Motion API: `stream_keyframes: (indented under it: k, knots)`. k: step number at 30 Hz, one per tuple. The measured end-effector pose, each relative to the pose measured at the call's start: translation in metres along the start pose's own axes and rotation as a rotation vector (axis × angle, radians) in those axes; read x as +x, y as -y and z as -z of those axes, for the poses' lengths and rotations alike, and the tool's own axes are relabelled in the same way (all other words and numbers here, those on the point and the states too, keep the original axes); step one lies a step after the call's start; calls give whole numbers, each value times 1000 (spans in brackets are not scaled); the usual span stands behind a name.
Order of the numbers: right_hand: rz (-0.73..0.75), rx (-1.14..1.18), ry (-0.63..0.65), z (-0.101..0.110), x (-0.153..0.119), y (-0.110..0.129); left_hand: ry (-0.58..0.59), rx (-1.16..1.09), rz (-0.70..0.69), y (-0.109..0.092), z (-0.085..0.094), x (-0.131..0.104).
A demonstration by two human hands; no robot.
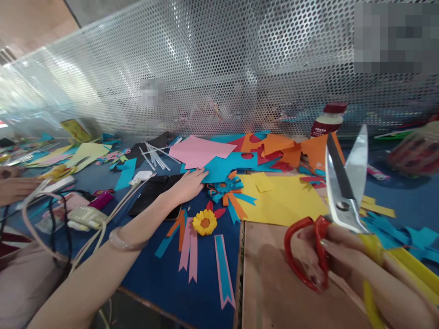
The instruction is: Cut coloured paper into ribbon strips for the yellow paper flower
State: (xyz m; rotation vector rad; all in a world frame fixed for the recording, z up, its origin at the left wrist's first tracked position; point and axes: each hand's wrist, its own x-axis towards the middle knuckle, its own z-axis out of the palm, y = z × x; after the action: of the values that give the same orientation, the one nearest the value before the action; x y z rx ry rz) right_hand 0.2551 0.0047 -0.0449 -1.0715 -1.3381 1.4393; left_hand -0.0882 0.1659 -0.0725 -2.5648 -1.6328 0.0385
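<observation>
My left hand (190, 184) reaches across the table to a sheet of blue paper (224, 165), its fingers together at the paper's near left edge. The thumb is hidden. Pink paper (202, 151) overlaps the blue sheet just beyond that hand. Raised on the right, my right hand (343, 256) grips a pair of scissors (345, 205) by red and yellow handles; the blades are spread and point up. A blue and orange paper flower with ribbon tails (224, 186) and a yellow paper flower (205, 222) lie near my left hand, with pink paper ribbons (188, 251) below.
Yellow paper (288, 201) lies before my right hand. Under my left forearm are dark phones (148, 196); cables and a glue gun (87, 217) are further left. A bottle (329, 119) stands by the perforated metal screen (219, 68). Another person's hand (17, 189) is at far left.
</observation>
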Motion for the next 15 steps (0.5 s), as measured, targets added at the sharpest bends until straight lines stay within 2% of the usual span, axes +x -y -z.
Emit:
stream_keyframes:
  k: [6,13,15]
  knots:
    - [40,-29,118,-6,0,12,8,-18,12,1,-1,0]
    - [18,-22,159,-2,0,11,8,0,7,3,-4,2]
    - [21,-10,137,-1,-1,9,6,1,2,3,-4,1]
